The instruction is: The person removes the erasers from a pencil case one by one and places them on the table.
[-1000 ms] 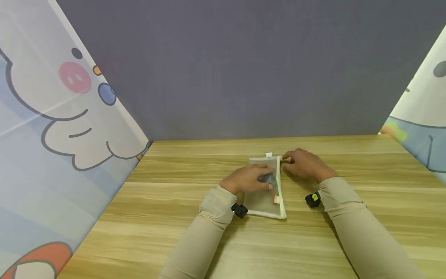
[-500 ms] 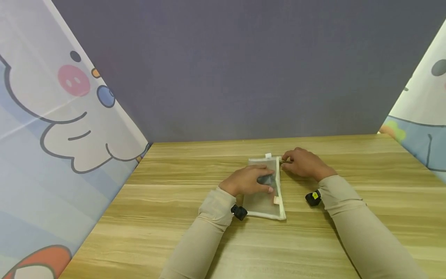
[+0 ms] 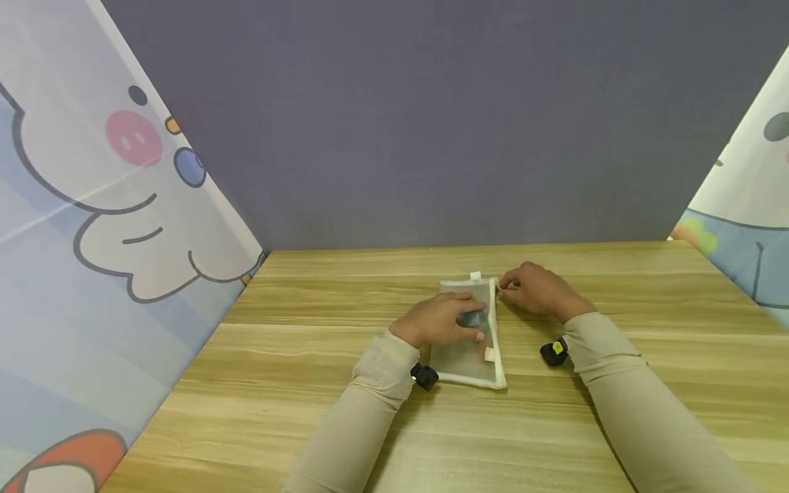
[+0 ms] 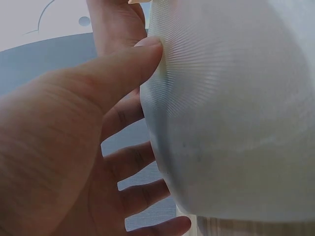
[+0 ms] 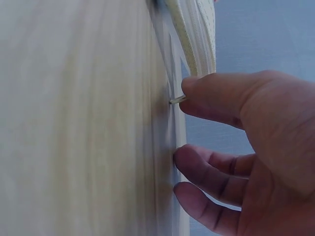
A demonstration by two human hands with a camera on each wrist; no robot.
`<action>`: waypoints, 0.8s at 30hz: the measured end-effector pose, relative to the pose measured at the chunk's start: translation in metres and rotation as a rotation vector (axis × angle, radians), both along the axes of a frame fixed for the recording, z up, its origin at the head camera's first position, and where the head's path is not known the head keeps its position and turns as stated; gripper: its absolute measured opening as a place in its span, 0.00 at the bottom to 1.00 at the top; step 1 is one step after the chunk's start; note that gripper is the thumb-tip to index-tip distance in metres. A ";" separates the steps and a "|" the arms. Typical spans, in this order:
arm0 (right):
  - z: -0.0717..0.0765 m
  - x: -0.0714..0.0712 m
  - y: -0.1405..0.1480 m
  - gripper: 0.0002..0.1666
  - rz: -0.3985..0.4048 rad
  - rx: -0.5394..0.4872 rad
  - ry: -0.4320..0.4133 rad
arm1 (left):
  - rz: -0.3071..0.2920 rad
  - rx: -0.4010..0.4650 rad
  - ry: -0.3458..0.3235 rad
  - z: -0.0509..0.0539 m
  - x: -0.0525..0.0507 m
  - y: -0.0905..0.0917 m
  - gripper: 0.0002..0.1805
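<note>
A translucent mesh zipper pouch [image 3: 462, 357] lies flat on the table, its pale zipper edge on the right side. Across its upper middle rests my left hand [image 3: 434, 319], fingers spread and pressing the mesh down. In the left wrist view, the mesh puckers around the left thumb [image 4: 129, 61]. At the pouch's far right corner, my right hand [image 3: 537, 290] pinches the small zipper pull [image 5: 178, 99] between thumb and forefinger. The zipper tape [image 5: 198, 37] runs up from that pinch in the right wrist view, while the other right fingers are loosely bent. Something dark shows under the mesh near my left fingers.
The wood-grain table [image 3: 259, 404] extends around the pouch on all sides. A grey panel [image 3: 431, 123] stands along its back edge. Cartoon-printed sheets hang at the left [image 3: 111, 226] and right [image 3: 752, 178]. A small white tag [image 3: 475, 276] sticks out past the pouch's far edge.
Both hands and the pouch stay almost exactly where they were. Only the head view shifts very slightly.
</note>
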State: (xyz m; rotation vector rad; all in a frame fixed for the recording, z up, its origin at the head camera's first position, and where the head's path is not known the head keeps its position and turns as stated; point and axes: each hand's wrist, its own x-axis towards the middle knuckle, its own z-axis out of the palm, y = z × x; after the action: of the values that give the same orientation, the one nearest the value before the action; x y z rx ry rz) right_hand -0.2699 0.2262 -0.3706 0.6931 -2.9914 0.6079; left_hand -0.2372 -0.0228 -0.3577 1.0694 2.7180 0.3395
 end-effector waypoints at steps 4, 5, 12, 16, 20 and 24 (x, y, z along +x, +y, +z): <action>-0.001 -0.001 0.000 0.17 -0.008 0.024 0.002 | 0.007 -0.002 0.010 0.000 0.000 0.000 0.36; -0.001 -0.001 -0.001 0.17 -0.006 0.027 0.005 | 0.009 0.000 0.012 0.000 0.000 0.000 0.36; 0.000 0.001 -0.003 0.17 0.000 0.040 0.016 | 0.014 -0.003 0.048 -0.002 -0.001 -0.002 0.35; 0.001 0.002 -0.003 0.17 0.003 0.054 0.021 | 0.020 -0.001 0.043 -0.002 -0.001 -0.003 0.35; 0.001 0.003 -0.001 0.17 0.009 0.067 0.023 | 0.028 0.009 0.026 -0.004 -0.001 -0.003 0.35; 0.002 0.004 -0.001 0.17 0.010 0.077 0.021 | 0.027 0.020 0.015 -0.006 -0.002 -0.004 0.37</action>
State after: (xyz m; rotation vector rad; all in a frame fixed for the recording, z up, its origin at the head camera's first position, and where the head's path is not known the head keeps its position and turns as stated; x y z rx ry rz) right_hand -0.2654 0.2257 -0.3691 0.7151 -3.0080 0.4843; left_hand -0.2394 -0.0273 -0.3639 1.0455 2.7506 0.3655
